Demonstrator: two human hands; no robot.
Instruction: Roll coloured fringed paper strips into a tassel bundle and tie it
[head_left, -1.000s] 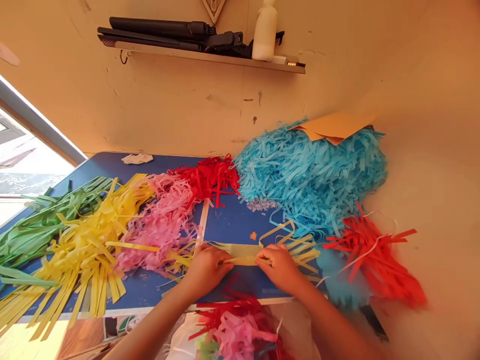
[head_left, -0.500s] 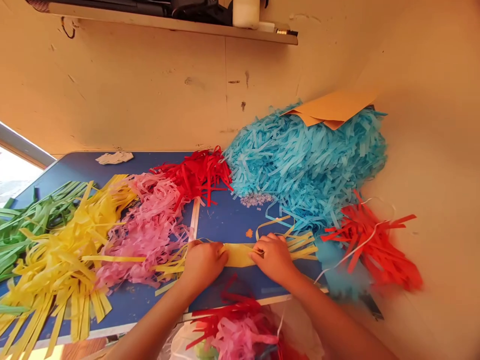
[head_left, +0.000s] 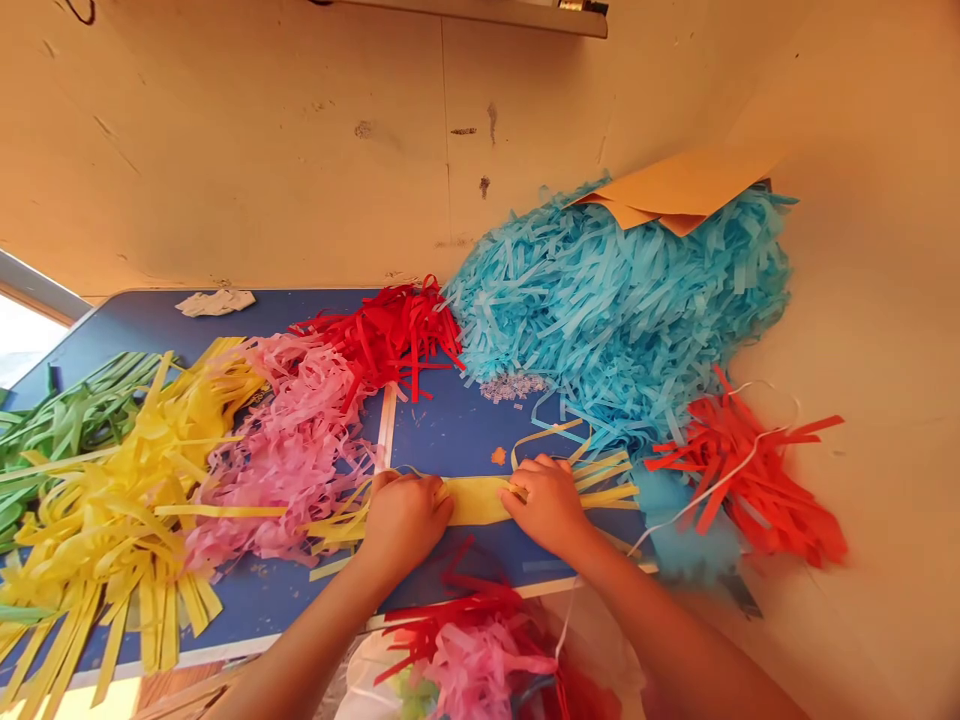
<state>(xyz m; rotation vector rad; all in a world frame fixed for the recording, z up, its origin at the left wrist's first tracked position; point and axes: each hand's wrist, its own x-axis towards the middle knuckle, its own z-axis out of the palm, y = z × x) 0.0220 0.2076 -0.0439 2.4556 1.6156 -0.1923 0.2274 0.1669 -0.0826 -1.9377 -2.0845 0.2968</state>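
Observation:
A strip of yellow tissue paper stretches flat between my two hands at the front of the blue table, its cut fringe fanning out past both of them. My left hand is closed on the strip's left part, thumb pointing inward. On the right part, my right hand pinches the paper with bent fingers. Fringe ends lie to the right of that hand, close to a pile of light blue shredded tissue. Below my hands, a pink tissue tassel with red strips hangs at the table's front edge.
Pink fringe, yellow fringe and green fringe cover the left of the blue table. Red fringe lies behind. Orange paper sheets rest on the blue pile. At right hangs a red tassel with white string.
The view has tilted slightly downward, so the shelf shows less. Both hands keep their hold on the yellow strip, with hardly any movement.

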